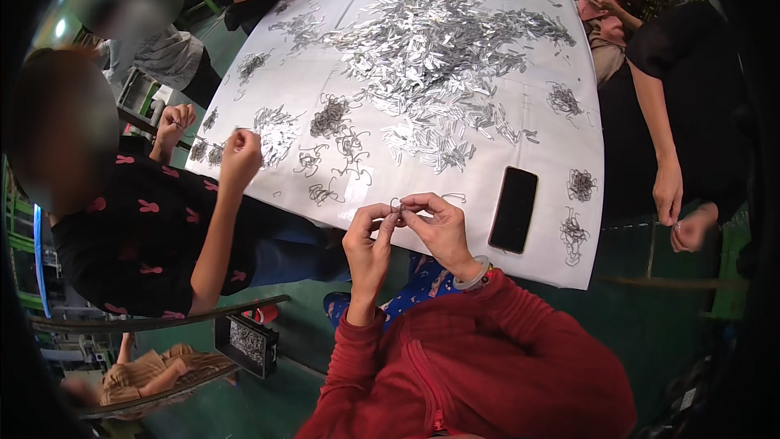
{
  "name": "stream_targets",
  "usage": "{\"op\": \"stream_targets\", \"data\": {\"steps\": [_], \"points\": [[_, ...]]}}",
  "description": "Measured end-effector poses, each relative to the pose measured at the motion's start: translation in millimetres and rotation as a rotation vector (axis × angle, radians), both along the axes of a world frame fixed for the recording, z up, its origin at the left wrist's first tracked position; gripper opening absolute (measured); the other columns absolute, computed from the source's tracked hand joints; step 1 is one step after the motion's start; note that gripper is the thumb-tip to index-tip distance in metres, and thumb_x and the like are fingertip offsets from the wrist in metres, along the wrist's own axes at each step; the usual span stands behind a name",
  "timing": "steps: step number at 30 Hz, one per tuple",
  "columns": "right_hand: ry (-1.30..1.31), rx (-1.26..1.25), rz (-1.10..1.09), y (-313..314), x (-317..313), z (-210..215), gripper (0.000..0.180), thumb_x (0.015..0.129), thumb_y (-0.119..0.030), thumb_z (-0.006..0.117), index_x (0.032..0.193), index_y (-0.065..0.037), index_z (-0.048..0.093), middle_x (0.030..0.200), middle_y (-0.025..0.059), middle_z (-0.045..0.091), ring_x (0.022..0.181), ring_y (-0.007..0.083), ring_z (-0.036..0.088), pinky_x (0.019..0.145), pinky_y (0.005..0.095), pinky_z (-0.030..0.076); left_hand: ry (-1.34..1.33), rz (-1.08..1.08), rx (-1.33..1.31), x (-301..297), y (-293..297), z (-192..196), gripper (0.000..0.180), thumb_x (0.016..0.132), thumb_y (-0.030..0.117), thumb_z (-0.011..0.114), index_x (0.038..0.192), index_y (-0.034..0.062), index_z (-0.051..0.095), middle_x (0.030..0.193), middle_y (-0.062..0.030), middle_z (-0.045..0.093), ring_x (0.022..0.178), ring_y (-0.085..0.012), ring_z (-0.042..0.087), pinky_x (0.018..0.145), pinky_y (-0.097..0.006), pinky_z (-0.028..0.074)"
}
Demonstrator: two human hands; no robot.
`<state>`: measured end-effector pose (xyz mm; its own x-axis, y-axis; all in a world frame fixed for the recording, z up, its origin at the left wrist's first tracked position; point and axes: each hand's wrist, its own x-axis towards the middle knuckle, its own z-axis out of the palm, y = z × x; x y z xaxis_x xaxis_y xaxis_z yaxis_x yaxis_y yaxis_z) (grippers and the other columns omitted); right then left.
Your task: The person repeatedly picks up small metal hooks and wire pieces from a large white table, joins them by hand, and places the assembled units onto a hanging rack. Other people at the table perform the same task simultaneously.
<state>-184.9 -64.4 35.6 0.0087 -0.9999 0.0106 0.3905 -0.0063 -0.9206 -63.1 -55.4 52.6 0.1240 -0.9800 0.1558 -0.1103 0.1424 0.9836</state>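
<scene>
Mid-assembly: left hand (370,236) and right hand (435,223) fingertips pinched shut on a small bent grey wire clip (397,206); next needs fine alignment.

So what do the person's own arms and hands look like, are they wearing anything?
Both forearms wear red ribbed knit sleeves, pushed up from the wrists. The right wrist carries a pale bangle with a small red bit. The left hand and right hand are bare, without gloves.

White-covered table (455,187); heap of small silver metal pieces (431,32); dark wire clusters (329,118); black phone (514,209).
</scene>
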Motion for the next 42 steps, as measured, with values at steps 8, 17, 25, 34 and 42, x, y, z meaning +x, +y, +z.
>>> {"op": "stream_targets", "data": {"steps": [8, 17, 25, 34, 42], "points": [[0.413, -0.326, 0.014, 3, 0, 11, 0.022, 0.080, 0.004, 0.061, 0.102, -0.001, 0.064, 0.091, 0.0079, 0.066, 0.079, 0.0139, 0.064, 0.068, 0.0260, 0.054, 0.198, 0.104, -0.036, -3, 5, -2, 0.006, 0.088, 0.000, 0.058, 0.093, -0.0038, 0.057, 0.094, -0.0092, 0.063, 0.081, -0.0134, 0.061, 0.073, -0.024, 0.049], [1.157, -0.374, -0.035, -139, -91, -52, 0.014, 0.077, -0.003, 0.054, 0.088, 0.005, 0.060, 0.080, 0.0209, 0.062, 0.073, 0.0343, 0.061, 0.065, 0.0399, 0.048, 0.089, 0.054, 0.019, 2, 0, 5, 0.003, 0.087, -0.003, 0.055, 0.089, -0.0045, 0.057, 0.090, -0.0120, 0.066, 0.085, -0.0144, 0.061, 0.080, -0.027, 0.048], [1.205, -0.504, -0.085, -143, -88, -73, 0.006, 0.076, 0.001, 0.049, 0.081, 0.001, 0.050, 0.079, 0.0242, 0.054, 0.077, 0.0428, 0.054, 0.069, 0.0479, 0.044, -0.072, 0.007, -0.004, -1, 1, 6, 0.005, 0.087, 0.000, 0.058, 0.090, -0.0042, 0.058, 0.088, -0.0118, 0.068, 0.084, -0.0146, 0.063, 0.079, -0.027, 0.048], [0.278, -0.075, 0.204, -75, -40, 17, 0.021, 0.077, 0.000, 0.063, 0.098, 0.002, 0.066, 0.079, 0.0058, 0.065, 0.074, 0.0112, 0.063, 0.065, 0.0246, 0.053, -0.381, -0.170, -0.087, 3, -25, 12, 0.009, 0.083, -0.002, 0.061, 0.091, -0.0008, 0.061, 0.085, -0.0120, 0.067, 0.080, -0.0216, 0.066, 0.071, -0.030, 0.050], [0.139, -0.035, 0.155, -45, -29, 36, 0.020, 0.080, 0.000, 0.065, 0.099, 0.004, 0.066, 0.085, 0.0091, 0.067, 0.073, 0.0110, 0.062, 0.063, 0.0220, 0.051, -0.339, -0.153, -0.156, 9, -20, 13, 0.011, 0.080, -0.001, 0.063, 0.090, 0.0011, 0.062, 0.085, -0.0119, 0.066, 0.079, -0.0258, 0.064, 0.070, -0.032, 0.048]]}}
